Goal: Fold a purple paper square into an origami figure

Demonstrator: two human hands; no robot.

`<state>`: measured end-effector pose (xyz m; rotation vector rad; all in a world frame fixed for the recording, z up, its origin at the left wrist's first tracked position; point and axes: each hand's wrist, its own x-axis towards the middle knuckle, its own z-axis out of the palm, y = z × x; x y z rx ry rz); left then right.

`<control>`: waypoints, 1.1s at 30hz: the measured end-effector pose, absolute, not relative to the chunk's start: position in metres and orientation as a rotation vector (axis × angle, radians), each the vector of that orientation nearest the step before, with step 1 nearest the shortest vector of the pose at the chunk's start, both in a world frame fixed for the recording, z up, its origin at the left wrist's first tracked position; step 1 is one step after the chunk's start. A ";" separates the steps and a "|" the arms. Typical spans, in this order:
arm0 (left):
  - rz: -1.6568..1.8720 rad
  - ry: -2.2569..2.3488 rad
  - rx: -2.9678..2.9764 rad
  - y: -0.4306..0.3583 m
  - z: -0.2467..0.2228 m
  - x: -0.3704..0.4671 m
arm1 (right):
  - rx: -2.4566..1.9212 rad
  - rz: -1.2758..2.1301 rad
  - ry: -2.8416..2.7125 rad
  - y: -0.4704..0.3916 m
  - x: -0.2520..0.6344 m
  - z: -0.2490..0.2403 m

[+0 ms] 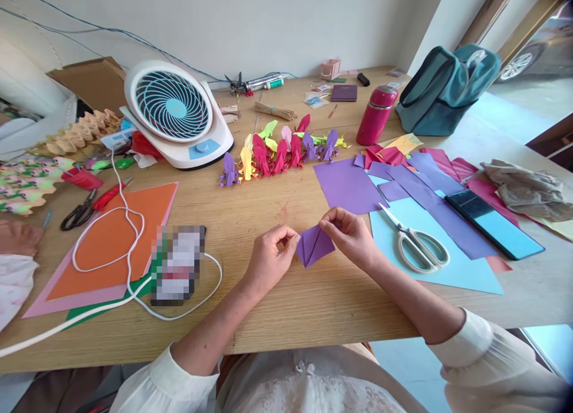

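Note:
Between my two hands is a small folded piece of purple paper, creased into triangular flaps and held just above the wooden table. My left hand pinches its left corner between thumb and fingertips. At the upper right edge, my right hand grips it the same way. White-handled scissors lie to the right of my right forearm, on a light blue sheet. Behind my hands stands a row of folded paper figures in purple, yellow, red, pink and green.
Purple sheets and red scraps lie to the right, with a dark phone. A red flask and a teal bag stand behind. Leftward are a white fan, orange paper, a cabled phone and another person's arm.

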<state>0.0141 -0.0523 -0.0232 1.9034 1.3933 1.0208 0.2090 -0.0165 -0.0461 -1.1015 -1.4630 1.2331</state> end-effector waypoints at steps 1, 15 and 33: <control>1.014 1.403 1.886 -0.053 -0.023 0.012 | -1.103 1.243 -1.456 -0.016 0.209 -0.045; 0.830 1.430 1.769 -0.068 -0.033 -0.007 | -1.125 1.421 -1.511 -0.003 0.212 -0.058; 0.695 1.095 2.641 -0.084 -0.060 -0.009 | -1.283 0.691 -1.749 -0.004 0.225 -0.064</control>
